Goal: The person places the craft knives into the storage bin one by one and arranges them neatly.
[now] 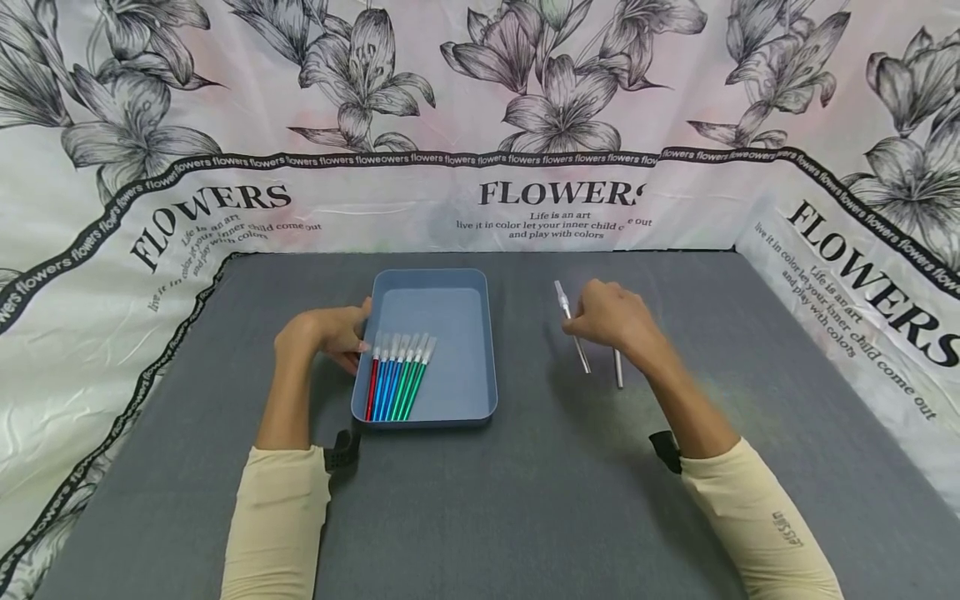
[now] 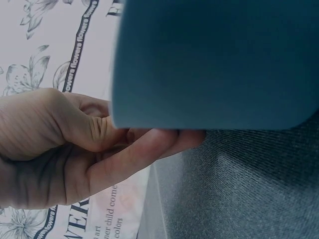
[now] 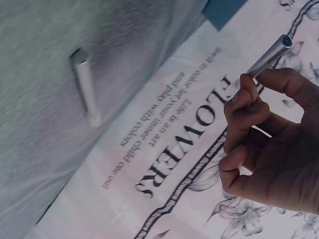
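My left hand (image 1: 330, 333) grips the left side of a blue-grey tray (image 1: 457, 350). In the left wrist view the thumb (image 2: 107, 132) lies against the wall of the tray (image 2: 209, 112) and the fingers reach beneath it. Red, blue and green pens (image 1: 397, 383) with translucent caps lie side by side in the tray's lower left. Right of the tray, my right hand (image 1: 611, 315) pinches a silver pen (image 1: 582, 354), tilted above the table, between thumb and finger. A second silver pen (image 1: 618, 368) lies on the table, partly behind that hand; the right wrist view shows more of this pen (image 3: 85, 89).
A dark grey cloth (image 1: 480, 508) covers the table. White sheeting (image 1: 390, 200) printed with flowers and lettering stands along the back and sides. Black straps (image 1: 342, 450) sit near both wrists, over beige sleeves (image 1: 281, 517).
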A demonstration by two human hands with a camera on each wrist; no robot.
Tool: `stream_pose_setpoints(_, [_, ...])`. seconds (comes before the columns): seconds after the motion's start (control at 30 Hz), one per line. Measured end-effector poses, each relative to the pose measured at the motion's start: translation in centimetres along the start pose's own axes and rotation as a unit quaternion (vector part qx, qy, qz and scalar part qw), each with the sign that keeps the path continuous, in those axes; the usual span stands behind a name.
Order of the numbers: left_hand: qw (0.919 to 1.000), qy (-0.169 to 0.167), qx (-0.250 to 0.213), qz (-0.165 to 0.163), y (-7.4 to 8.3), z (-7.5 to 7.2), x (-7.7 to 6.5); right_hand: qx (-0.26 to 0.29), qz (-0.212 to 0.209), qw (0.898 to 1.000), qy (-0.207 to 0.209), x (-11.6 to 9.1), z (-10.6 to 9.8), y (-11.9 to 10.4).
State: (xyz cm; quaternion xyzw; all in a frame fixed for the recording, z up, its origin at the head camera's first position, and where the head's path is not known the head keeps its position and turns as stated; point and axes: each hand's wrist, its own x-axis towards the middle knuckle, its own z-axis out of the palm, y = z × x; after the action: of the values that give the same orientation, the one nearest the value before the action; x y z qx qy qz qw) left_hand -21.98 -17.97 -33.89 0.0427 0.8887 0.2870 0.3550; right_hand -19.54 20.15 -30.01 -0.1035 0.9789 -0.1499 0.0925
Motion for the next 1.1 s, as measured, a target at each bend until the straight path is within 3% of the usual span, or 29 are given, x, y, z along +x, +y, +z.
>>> stream_pose_setpoints(0.5, [1.0,0.003,-0.003,0.004,0.0,0.1,0.0,-0.001,-0.03,0.999,0.012,-0.5,0.2,-3.4])
stream_pose_setpoints(0.87, [0.9999,-0.008,-0.011,0.005,0.1,0.1,0.0,0.038,-0.061,0.997,0.001,0.3,0.9,-6.4])
stream_pose_setpoints(1.1, [1.0,0.0,-0.002,0.0,0.0,0.2,0.1,0.036,-0.081,0.996,-0.021,1.4,2.5,-8.3])
